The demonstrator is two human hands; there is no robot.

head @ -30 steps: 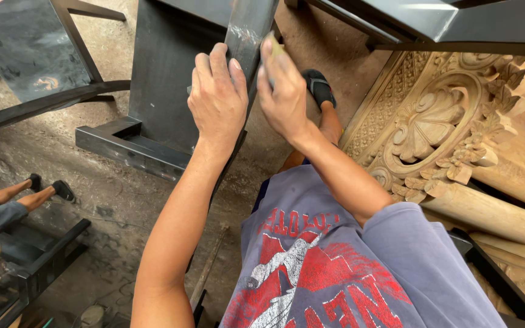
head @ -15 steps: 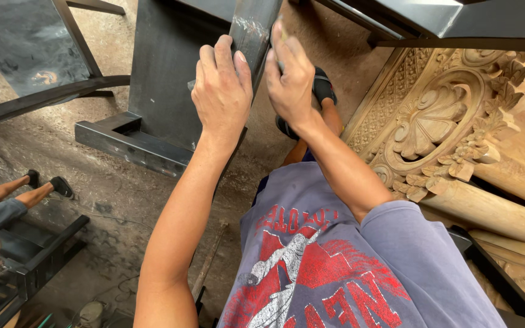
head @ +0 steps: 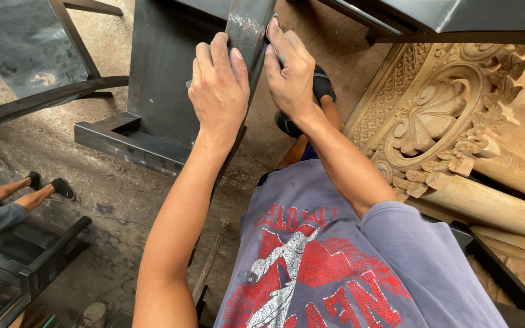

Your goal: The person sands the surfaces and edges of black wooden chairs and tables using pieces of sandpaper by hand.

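**Black wooden rail gripped between both your hands**

Black wooden rail [head: 247,36] runs upward and away from you, and you hold it from both sides. Your left hand [head: 219,91] is wrapped over its left face, fingers curled across the top and knuckles toward you. Your right hand [head: 290,70] clasps the right edge, fingers pressed flat against the wood; something pale shows under those fingers, but you cannot tell what it is. A scuffed grey patch sits on the rail just above your left fingertips.

Just left of your left hand stands a black panel [head: 162,67] with a stepped base. Well to the left stands a dark chair frame [head: 25,48]. To the right of your right hand lies a carved pale wood piece [head: 439,115] with a flower rosette. Below your right hand, your foot in a black sandal [head: 322,85] rests on the dirt floor [head: 92,182]. Far down to the left, another person's legs [head: 25,194] stretch out.
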